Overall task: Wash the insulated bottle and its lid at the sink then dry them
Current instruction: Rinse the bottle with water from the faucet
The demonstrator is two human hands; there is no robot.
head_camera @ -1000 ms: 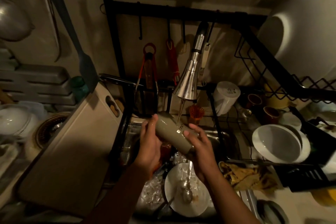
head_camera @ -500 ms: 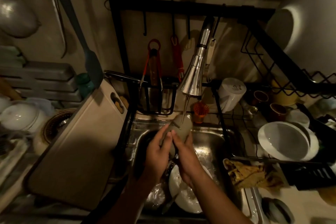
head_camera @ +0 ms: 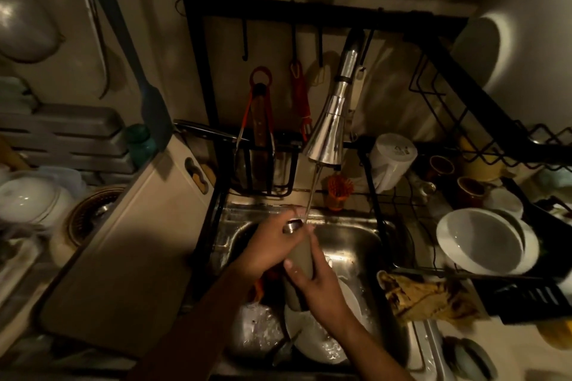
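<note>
The grey-beige insulated bottle (head_camera: 299, 260) stands nearly upright over the steel sink (head_camera: 349, 244), its metal mouth up. A thin stream from the chrome tap (head_camera: 328, 136) falls onto the mouth. My left hand (head_camera: 266, 249) wraps the bottle's upper part near the rim. Lower down, my right hand (head_camera: 315, 284) grips the body from the right. The lid is not in sight.
A white plate (head_camera: 322, 340) with cutlery and crumpled plastic lie in the basin. A cutting board (head_camera: 123, 244) leans at the left. The black rack at the right holds a white bowl (head_camera: 479, 241), cups and a yellow cloth (head_camera: 427, 297).
The bottle has gone from lying slanted between my hands to standing mouth-up under the stream. Both hands shifted their hold along it and moved lower into the sink.
</note>
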